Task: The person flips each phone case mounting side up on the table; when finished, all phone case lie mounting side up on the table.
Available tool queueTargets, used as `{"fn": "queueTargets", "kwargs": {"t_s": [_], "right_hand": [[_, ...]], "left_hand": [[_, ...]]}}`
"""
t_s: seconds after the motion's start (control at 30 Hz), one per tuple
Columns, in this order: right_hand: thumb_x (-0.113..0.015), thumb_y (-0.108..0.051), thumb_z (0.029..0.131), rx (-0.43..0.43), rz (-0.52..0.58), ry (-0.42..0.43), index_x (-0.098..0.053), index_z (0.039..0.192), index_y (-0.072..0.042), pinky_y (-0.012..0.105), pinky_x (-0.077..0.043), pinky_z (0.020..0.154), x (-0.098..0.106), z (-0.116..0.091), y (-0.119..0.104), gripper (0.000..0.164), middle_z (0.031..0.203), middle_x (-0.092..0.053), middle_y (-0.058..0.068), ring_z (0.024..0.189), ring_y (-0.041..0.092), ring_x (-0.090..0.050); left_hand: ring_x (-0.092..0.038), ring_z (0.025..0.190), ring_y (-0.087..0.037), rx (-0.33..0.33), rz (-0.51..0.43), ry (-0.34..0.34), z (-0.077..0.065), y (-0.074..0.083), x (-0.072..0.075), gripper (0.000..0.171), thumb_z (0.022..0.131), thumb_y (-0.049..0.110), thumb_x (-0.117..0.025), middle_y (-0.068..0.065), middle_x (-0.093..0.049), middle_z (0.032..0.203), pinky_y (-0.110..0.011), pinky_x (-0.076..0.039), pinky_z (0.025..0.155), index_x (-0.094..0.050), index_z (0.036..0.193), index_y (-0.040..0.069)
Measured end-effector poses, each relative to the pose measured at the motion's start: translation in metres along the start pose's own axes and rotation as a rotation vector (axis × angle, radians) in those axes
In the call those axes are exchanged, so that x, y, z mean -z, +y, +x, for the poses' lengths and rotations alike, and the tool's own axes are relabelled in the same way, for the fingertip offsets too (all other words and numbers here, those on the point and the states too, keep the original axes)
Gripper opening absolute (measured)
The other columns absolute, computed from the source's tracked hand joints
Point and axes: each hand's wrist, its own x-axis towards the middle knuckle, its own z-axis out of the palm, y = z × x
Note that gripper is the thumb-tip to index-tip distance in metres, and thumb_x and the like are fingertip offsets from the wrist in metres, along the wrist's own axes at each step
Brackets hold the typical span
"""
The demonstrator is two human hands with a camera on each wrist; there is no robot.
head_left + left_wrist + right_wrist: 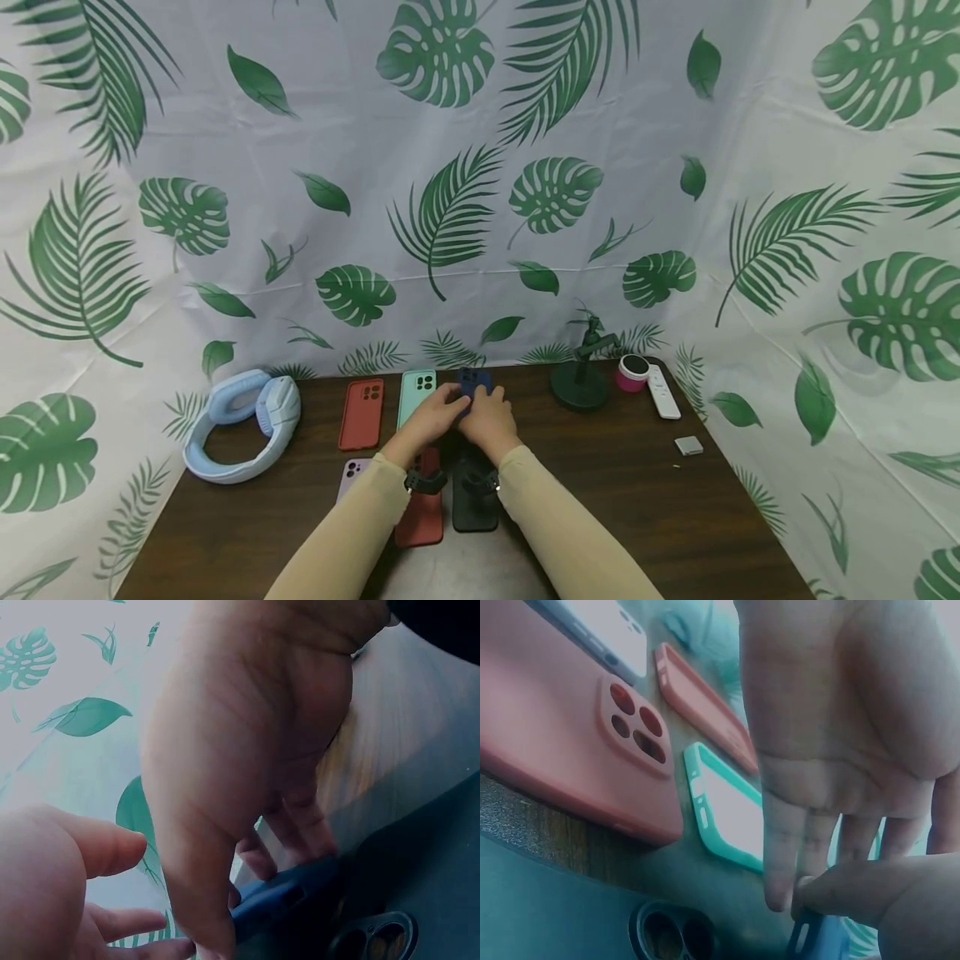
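Near the back edge, my right hand (pixel 491 421) pinches a dark blue phone case (pixel 474 379) between thumb and fingers. The left wrist view shows this right hand (pixel 240 712) gripping the case (pixel 281 896) with its edge up. My left hand (pixel 431 412) is at the case's left side. Its fingers are mostly straight in the right wrist view, where the left hand (pixel 817 712) has fingertips close beside the right thumb (pixel 847 891). A mint green case (pixel 416 392) lies left of them. A black case (pixel 474 517) lies nearer me, partly under my wrists.
Red phone cases (pixel 362 414) and a lilac case (pixel 352 473) lie left on the dark wooden table (pixel 622 508). Blue headphones (pixel 277 417) are farther left. Back right stand a green stand (pixel 579 385), a pink jar (pixel 632 377), a white remote (pixel 663 392) and a small white box (pixel 688 446).
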Motion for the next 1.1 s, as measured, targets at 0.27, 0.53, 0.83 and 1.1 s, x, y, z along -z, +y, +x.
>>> {"fn": "queueTargets", "kwargs": {"t_s": [0.27,0.53,0.83,1.1], "right_hand": [[-0.074,-0.038,0.08,0.018,0.095,0.042,-0.056,0.131,0.001,0.055,-0.052,0.082,0.005,-0.006,0.003,0.067,0.12,-0.052,0.027,0.102,0.043,-0.057],[-0.065,-0.044,0.09,0.023,0.147,0.045,-0.057,0.128,-0.002,0.05,-0.054,0.079,0.007,-0.008,0.004,0.057,0.116,-0.057,0.022,0.092,0.036,-0.063],[-0.062,-0.03,0.098,0.066,0.278,0.075,-0.049,0.141,-0.008,0.048,-0.054,0.077,0.011,-0.006,0.002,0.051,0.117,-0.062,0.02,0.095,0.034,-0.066],[-0.056,-0.01,0.1,0.119,0.331,0.095,-0.046,0.144,-0.005,0.056,-0.052,0.095,0.01,-0.005,0.001,0.045,0.132,-0.059,0.026,0.116,0.042,-0.063]], "left_hand": [[-0.056,0.131,-0.037,0.027,0.02,-0.009,0.0,0.001,0.004,0.067,0.103,0.053,-0.052,-0.018,-0.05,0.151,-0.055,-0.046,0.107,-0.045,0.15,0.006],[-0.06,0.125,-0.034,0.106,-0.027,-0.075,0.002,-0.004,0.003,0.061,0.107,0.049,-0.045,-0.019,-0.053,0.146,-0.051,-0.052,0.1,-0.045,0.149,0.005],[-0.051,0.134,-0.04,0.133,-0.076,-0.12,0.002,-0.003,0.004,0.072,0.105,0.057,-0.044,-0.022,-0.048,0.149,-0.053,-0.05,0.104,-0.038,0.153,0.004],[-0.047,0.139,-0.041,0.162,-0.087,-0.132,0.004,-0.003,0.005,0.069,0.107,0.052,-0.043,-0.024,-0.042,0.155,-0.054,-0.047,0.108,-0.034,0.156,0.005]]}}
